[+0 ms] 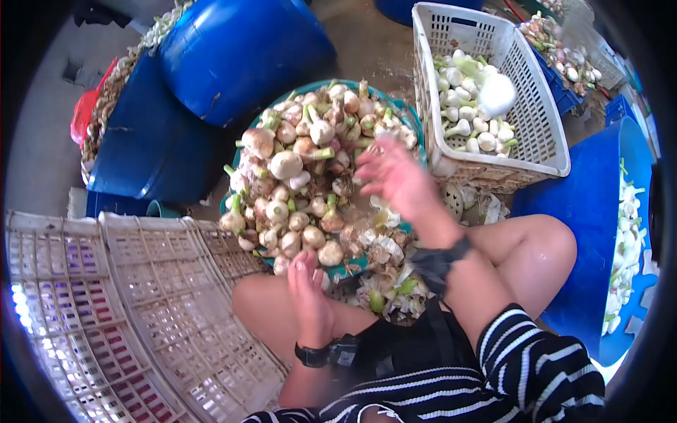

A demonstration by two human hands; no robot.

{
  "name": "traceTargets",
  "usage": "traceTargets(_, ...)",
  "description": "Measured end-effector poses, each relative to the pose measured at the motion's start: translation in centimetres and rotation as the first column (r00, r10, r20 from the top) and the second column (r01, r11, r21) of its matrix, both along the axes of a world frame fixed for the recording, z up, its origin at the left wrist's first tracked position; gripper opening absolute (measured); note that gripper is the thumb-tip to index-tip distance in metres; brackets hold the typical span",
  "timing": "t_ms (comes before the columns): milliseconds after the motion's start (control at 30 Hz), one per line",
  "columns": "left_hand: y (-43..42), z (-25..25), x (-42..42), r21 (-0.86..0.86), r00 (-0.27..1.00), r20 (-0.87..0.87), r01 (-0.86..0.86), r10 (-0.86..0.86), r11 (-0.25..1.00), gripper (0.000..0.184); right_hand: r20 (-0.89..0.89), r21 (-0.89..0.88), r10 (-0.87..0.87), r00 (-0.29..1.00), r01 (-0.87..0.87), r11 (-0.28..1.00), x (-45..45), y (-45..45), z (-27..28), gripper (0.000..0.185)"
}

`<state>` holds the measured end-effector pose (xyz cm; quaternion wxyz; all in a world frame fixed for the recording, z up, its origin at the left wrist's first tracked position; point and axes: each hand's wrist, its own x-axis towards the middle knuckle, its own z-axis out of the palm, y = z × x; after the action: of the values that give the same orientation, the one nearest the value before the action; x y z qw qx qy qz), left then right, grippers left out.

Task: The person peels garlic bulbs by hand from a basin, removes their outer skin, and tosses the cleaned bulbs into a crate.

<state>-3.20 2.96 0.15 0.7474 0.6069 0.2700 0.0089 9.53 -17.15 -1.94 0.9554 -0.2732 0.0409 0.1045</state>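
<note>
My right hand (403, 180) is smeared by motion over the right side of a green basin (417, 121), its fingers spread and nothing visible in them. Garlic bulbs with cut stems (285, 165) are heaped in the basin, brown-skinned and partly dirty. My left hand (310, 292) is at the basin's near edge, above my leg, fingers stretched upward and slightly bent, with no object visible in it. A blurred white bulb (497, 95) appears in the air over a white plastic crate (557, 144). Inside that crate lie cleaner white garlic bulbs (462, 93).
Peeled skins and green scraps (395, 290) lie between my legs. Blue barrels (243, 53) stand at the upper left, above stacked white crates (151, 254). A blue tub (564, 190) with white garlic (624, 243) is at my right. More garlic (564, 56) lies beyond the crate.
</note>
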Motion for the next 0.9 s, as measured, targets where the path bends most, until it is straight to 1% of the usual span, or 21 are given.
traceTargets(33,0.1,-0.1,0.1,0.004,1.000,0.018,0.018,-0.018,1.000,0.037,0.080,-0.548,0.080,0.994,-0.023,0.836,0.6,3.0,-1.0,0.024)
traceTargets(67,0.0,-0.2,0.3,-0.039,1.000,0.021,0.020,-0.019,0.999,0.031,0.552,-0.828,0.273,0.788,0.478,0.294,2.6,7.2,-8.8,0.024)
traceTargets(100,-0.2,-0.3,0.5,-0.087,0.999,0.028,0.030,-0.028,0.996,0.026,0.201,-0.909,0.601,0.773,0.376,-0.181,1.8,8.3,-7.3,0.021)
traceTargets(133,-0.6,-0.3,0.6,-0.085,0.999,0.031,0.026,-0.024,0.996,0.023,0.187,-0.639,0.761,0.621,0.665,-0.386,1.9,10.3,-10.4,0.015)
traceTargets(167,-0.8,-0.2,0.7,-0.085,0.999,0.036,0.029,-0.026,0.996,0.020,0.623,-0.345,0.671,0.402,0.911,-0.225,1.8,10.4,-14.4,0.014)
traceTargets(200,-0.8,-0.1,0.8,-0.075,0.999,0.041,0.024,-0.021,0.997,0.020,0.289,-0.533,0.803,0.522,0.784,-0.318,1.7,10.8,-12.7,0.015)
traceTargets(233,-0.6,-0.2,0.8,-0.066,0.999,0.040,0.014,-0.011,0.998,0.019,-0.088,-0.661,0.839,0.537,0.598,-0.453,1.5,11.4,-11.1,0.017)
traceTargets(300,0.2,-1.2,0.9,-0.071,0.996,0.069,0.058,-0.053,0.996,0.024,0.110,-0.794,0.764,0.635,0.519,-0.317,-0.1,10.4,-14.9,0.015)
traceTargets(367,0.6,-2.5,1.4,-0.059,0.997,-0.042,0.063,-0.066,0.996,0.029,-0.024,-0.913,0.637,0.770,0.243,-0.328,-1.8,8.3,-13.6,0.021)
traceTargets(400,0.1,-2.7,1.5,-0.121,0.996,-0.063,0.059,-0.067,0.991,0.033,-0.042,-0.955,0.690,0.723,0.173,-0.240,-2.4,6.6,-11.3,0.026)
traceTargets(433,-0.5,-2.6,1.9,-0.140,0.995,-0.055,0.080,-0.088,0.987,0.033,-0.053,-0.983,0.741,0.670,0.094,-0.155,-3.3,5.1,-8.2,0.031)
traceTargets(500,-1.6,-2.0,2.2,-0.069,0.966,-0.198,0.158,-0.169,0.985,0.033,0.066,-0.989,0.643,0.763,-0.033,0.142,-5.8,4.1,-3.1,0.038)
traceTargets(533,-1.9,-1.6,2.3,-0.059,0.959,-0.162,0.227,-0.234,0.972,0.032,0.078,-0.992,0.621,0.780,-0.002,0.126,-7.2,4.2,-2.7,0.038)
traceTargets(567,-1.4,-3.5,2.7,-0.122,0.962,0.003,0.272,-0.274,0.955,0.026,0.046,-0.990,0.632,0.774,-0.047,0.130,-8.4,4.0,-0.7,0.039)
traceTargets(633,-2.3,-2.0,3.1,-0.018,0.965,-0.004,0.261,-0.261,0.965,0.025,0.002,-1.000,0.621,0.784,-0.006,0.011,-9.7,4.1,0.2,0.034)
traceTargets(667,-2.2,-2.4,3.1,-0.026,0.961,-0.002,0.276,-0.276,0.961,0.025,-0.003,-1.000,0.609,0.793,-0.006,0.003,-10.3,4.0,0.7,0.034)
traceTargets(733,-1.2,-5.0,3.0,0.171,0.931,0.076,0.342,-0.358,0.924,0.024,0.002,-0.991,0.645,0.765,0.087,-0.099,-11.0,3.7,1.3,0.028)
traceTargets(767,-1.1,-5.1,3.5,0.305,0.922,0.075,0.341,-0.379,0.889,0.022,-0.002,-0.990,0.631,0.776,0.086,-0.109,-11.3,3.6,1.2,0.028)
traceTargets(833,-1.0,-4.9,2.3,-0.034,0.922,0.031,0.387,-0.386,0.922,0.026,0.056,-0.987,0.549,0.834,0.131,-0.098,-11.7,4.0,0.4,0.026)
traceTargets(867,-1.6,-4.0,2.0,-0.037,0.916,0.037,0.401,-0.400,0.915,0.026,0.023,-0.999,0.526,0.850,0.043,-0.025,-11.4,4.4,-1.5,0.027)
traceTargets(900,-2.2,-3.3,1.8,-0.052,0.927,0.064,0.373,-0.370,0.926,0.026,0.026,-0.998,0.514,0.857,0.048,-0.030,-11.5,4.6,-2.0,0.027)
